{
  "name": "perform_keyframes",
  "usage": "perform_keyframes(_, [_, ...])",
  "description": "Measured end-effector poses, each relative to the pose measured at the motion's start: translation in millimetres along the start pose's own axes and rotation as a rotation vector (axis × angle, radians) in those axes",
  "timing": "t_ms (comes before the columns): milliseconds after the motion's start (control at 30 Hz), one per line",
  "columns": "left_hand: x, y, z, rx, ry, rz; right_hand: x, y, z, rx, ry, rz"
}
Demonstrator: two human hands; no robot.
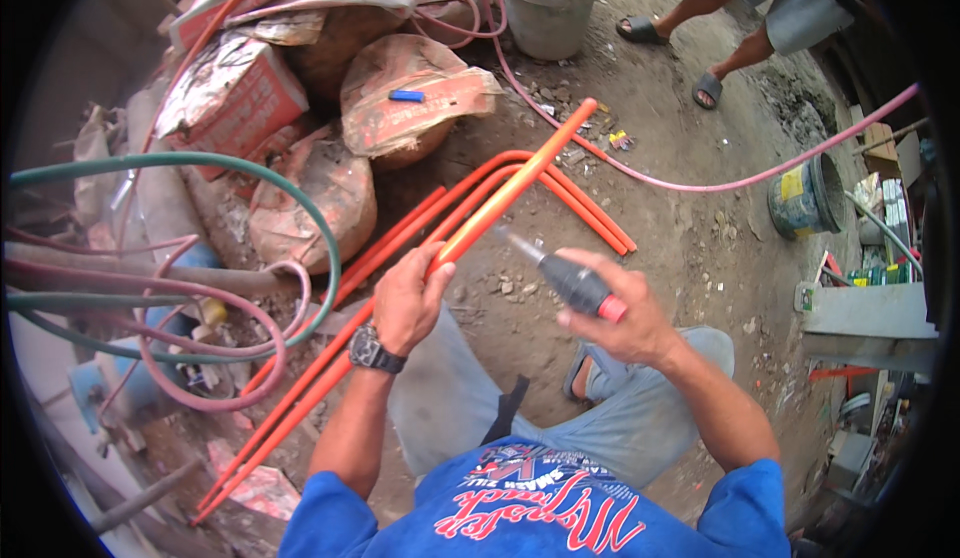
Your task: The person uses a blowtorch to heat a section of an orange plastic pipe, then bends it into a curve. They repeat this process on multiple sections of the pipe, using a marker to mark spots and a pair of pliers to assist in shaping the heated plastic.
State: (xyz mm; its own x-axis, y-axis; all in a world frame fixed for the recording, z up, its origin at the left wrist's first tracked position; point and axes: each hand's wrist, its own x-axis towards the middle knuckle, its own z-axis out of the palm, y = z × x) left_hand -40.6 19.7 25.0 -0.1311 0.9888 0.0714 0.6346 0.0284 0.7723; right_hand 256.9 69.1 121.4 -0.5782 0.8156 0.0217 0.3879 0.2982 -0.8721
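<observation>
My left hand (408, 296), with a black wristwatch (375, 350) on the wrist, grips an orange plastic pipe (520, 179) that points up and to the right. More orange pipes (570, 193), bent at their far ends, lie beneath it on the dirt. My right hand (620, 310) holds a screwdriver (570, 280) with a black and red handle. Its metal tip points up-left toward the held pipe, close to it, near my left hand.
Torn cement sacks (410, 93) are piled at the upper left. Green (250, 173) and pink hoses (700, 183) loop over the ground. A grey bucket (548, 3) and a tipped paint can (800, 198) stand nearby. Another person's sandalled feet (672, 53) are at the top right.
</observation>
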Motion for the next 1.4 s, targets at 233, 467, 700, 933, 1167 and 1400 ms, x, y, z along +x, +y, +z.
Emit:
perform_keyframes(233, [9,-5,-11,-0.305,-0.206,-0.124,-4,7,7,0.097,0.194,0.126])
perform_keyframes(467, [21,-10,-24,-0.674,-0.455,-0.392,-2,-7,10,0.066,0.222,0.204])
perform_keyframes(700, [29,-17,-30,-0.746,-0.534,-0.449,-14,-4,32,-0.053,0.184,0.006])
perform_keyframes(933, [34,-18,-32,-0.772,-0.588,-0.476,-19,2,40,-0.159,0.108,-0.224])
perform_keyframes(1167, [37,-15,-31,-0.775,-0.622,-0.478,-18,8,33,-0.156,0.172,-0.204])
perform_keyframes(1400, [34,-15,-35,-0.793,-0.622,-0.486,-16,-4,35,-0.074,0.258,0.083])
